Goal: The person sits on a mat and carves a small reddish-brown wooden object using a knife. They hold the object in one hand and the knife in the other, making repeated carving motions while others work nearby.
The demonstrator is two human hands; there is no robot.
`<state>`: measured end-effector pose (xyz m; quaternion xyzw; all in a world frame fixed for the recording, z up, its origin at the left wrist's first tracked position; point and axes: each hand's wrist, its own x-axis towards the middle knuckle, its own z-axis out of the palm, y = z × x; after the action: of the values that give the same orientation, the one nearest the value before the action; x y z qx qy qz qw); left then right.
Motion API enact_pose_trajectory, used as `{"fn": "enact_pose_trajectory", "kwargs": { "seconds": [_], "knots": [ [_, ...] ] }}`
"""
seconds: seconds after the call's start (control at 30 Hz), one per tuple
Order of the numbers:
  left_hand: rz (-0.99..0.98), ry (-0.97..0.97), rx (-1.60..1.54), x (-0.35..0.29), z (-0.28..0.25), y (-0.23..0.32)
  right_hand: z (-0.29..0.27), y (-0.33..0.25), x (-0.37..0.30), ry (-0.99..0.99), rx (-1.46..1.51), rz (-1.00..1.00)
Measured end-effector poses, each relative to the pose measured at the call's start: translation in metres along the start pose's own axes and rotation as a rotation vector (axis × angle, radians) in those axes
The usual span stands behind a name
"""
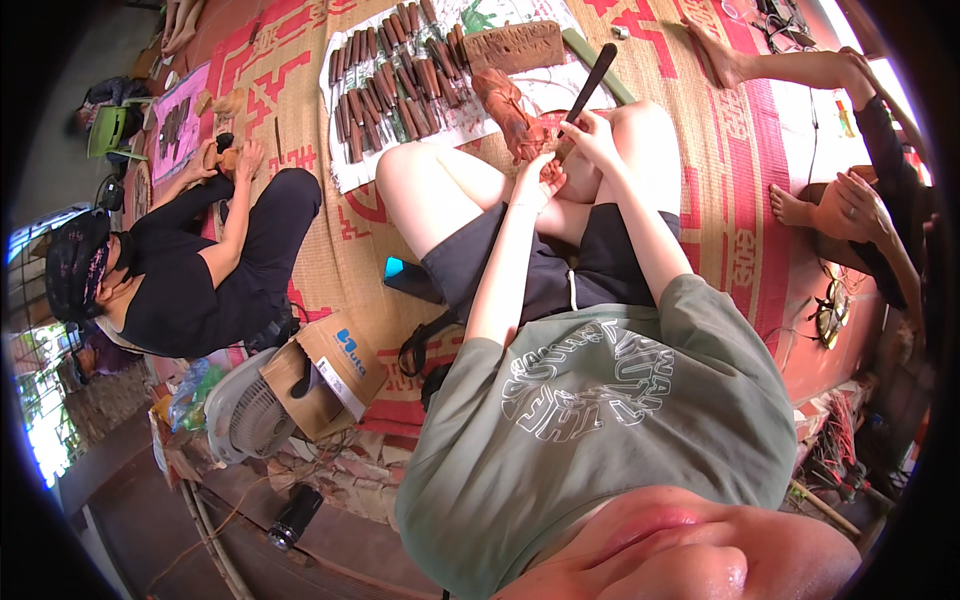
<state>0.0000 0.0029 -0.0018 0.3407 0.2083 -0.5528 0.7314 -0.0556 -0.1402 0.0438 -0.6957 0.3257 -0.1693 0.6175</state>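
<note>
In my lap a reddish-brown wooden carving (507, 108) lies tilted, its far end over the white cloth. My left hand (540, 180) is closed around the near end of the carving. Just to the right and farther off, my right hand (593, 138) grips a long dark tool (594, 82), a flat bar with a rounded end that points up and away. The tool's lower tip is close to the carving and my left fingers; whether it touches the wood cannot be made out. Both hands are above my crossed legs.
Several wooden-handled chisels (405, 85) lie in rows on a white cloth (343, 178), beside a wooden block (515, 47) and a green bar (598, 66). A co-worker (190, 260) sits left, another person's hands (865, 210) are right. A fan (250, 410) and cardboard box (325, 378) stand near-left.
</note>
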Motion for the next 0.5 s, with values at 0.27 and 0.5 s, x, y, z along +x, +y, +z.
{"fn": "enact_pose_trajectory", "kwargs": {
  "seconds": [0.27,0.5],
  "knots": [
    [0.080,0.029,0.132,-0.002,0.009,-0.005,-0.010,0.009,0.006,0.092,0.004,0.036],
    [0.166,0.053,0.213,0.001,0.010,-0.010,-0.003,0.024,0.009,0.063,0.215,-0.033]
  ]
}}
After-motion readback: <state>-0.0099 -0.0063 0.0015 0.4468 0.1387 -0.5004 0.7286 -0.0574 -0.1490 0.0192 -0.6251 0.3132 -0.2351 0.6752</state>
